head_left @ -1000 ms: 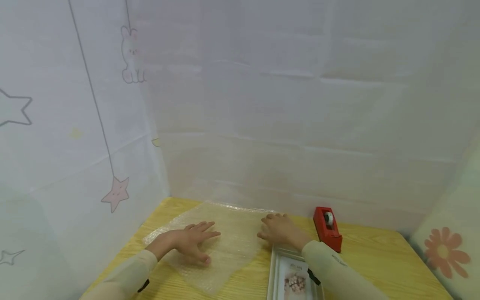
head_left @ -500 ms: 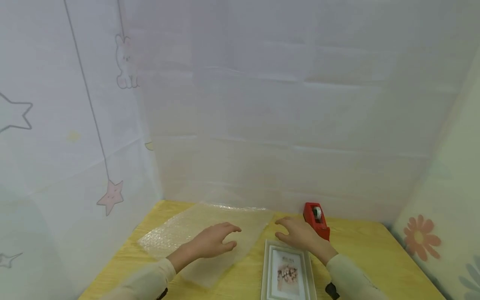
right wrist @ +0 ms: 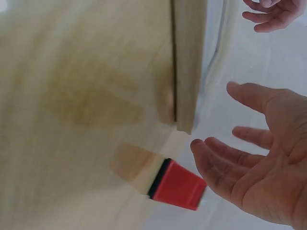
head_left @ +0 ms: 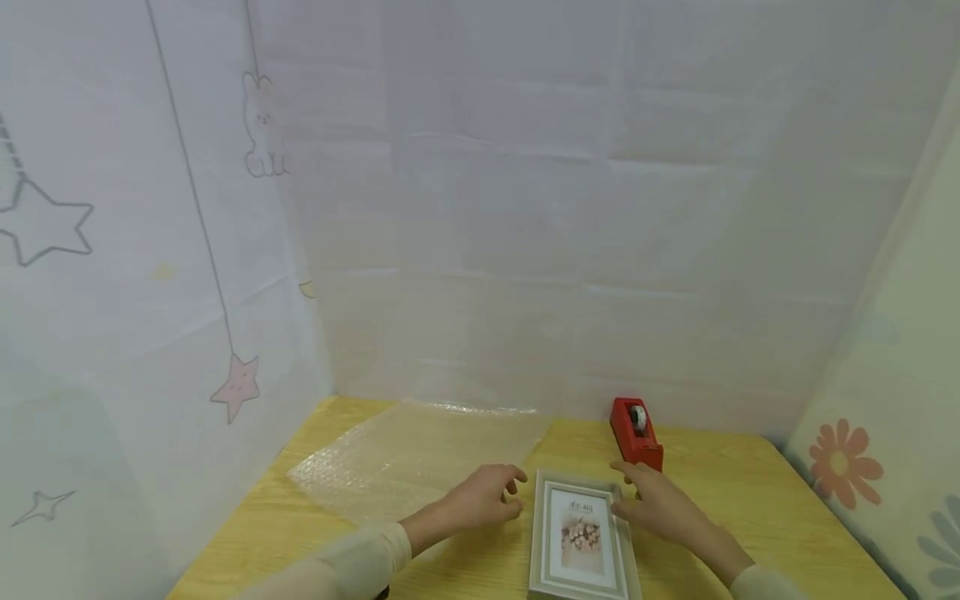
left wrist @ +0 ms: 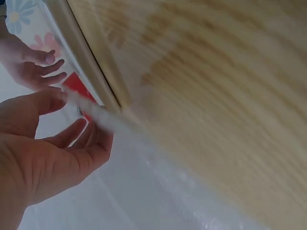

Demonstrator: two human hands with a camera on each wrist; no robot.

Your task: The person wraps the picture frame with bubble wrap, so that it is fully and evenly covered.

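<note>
A picture frame (head_left: 581, 542) with a pale border and a floral print lies face up on the wooden table. To its left hovers my left hand (head_left: 483, 497), thumb and fingers apart and loosely bent; I see no grip on anything. My right hand (head_left: 663, 504) is at the frame's upper right side, its fingers spread and loosely bent in the right wrist view, apart from the frame's edge (right wrist: 189, 67). A sheet of clear bubble wrap (head_left: 397, 450) lies flat to the left, partly under my left forearm.
A red tape dispenser (head_left: 633, 437) with a roll of tape stands behind my right hand, near the back of the table (head_left: 735, 483). White printed cloth (head_left: 480, 208) hangs behind and on both sides.
Both hands have left the bubble wrap area and come toward the picture frame, one on each side. The bubble wrap stays spread on the table.
</note>
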